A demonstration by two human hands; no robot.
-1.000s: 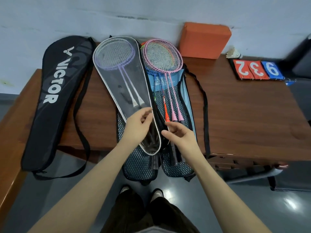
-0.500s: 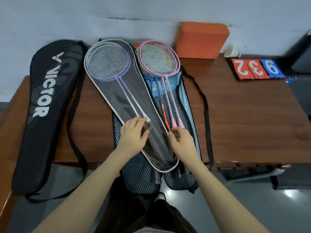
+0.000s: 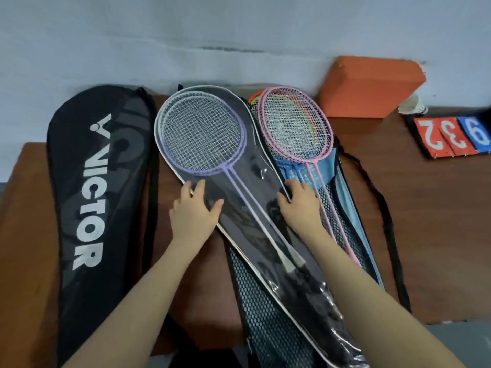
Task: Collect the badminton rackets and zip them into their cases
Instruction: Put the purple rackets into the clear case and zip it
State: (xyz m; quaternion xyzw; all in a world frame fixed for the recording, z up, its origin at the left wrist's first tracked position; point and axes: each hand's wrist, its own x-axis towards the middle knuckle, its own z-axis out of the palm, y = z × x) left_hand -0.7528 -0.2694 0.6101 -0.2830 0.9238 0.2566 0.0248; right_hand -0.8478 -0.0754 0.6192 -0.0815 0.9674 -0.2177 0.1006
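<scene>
A clear-fronted case [image 3: 268, 197] with white piping lies on the wooden table, holding purple and white rackets [image 3: 202, 139]. My left hand [image 3: 192, 212] rests flat on the case's left edge, fingers spread. On the case's right edge sits my right hand [image 3: 299, 205], fingers curled over the piping. Pink rackets [image 3: 295, 123] lie to the right on an open blue mesh case [image 3: 348, 208], with an orange-green racket partly hidden beneath. A black Victor case [image 3: 93, 197] lies at the left.
An orange foam block [image 3: 369, 86] stands against the wall at the back. A shuttlecock [image 3: 411, 106] and a flip scoreboard [image 3: 451, 136] sit at the far right. The cases overhang the front edge of the table [image 3: 438, 235].
Both hands slid up the clear case from near the handles to its two side edges below the racket heads. The view moved closer to the table.
</scene>
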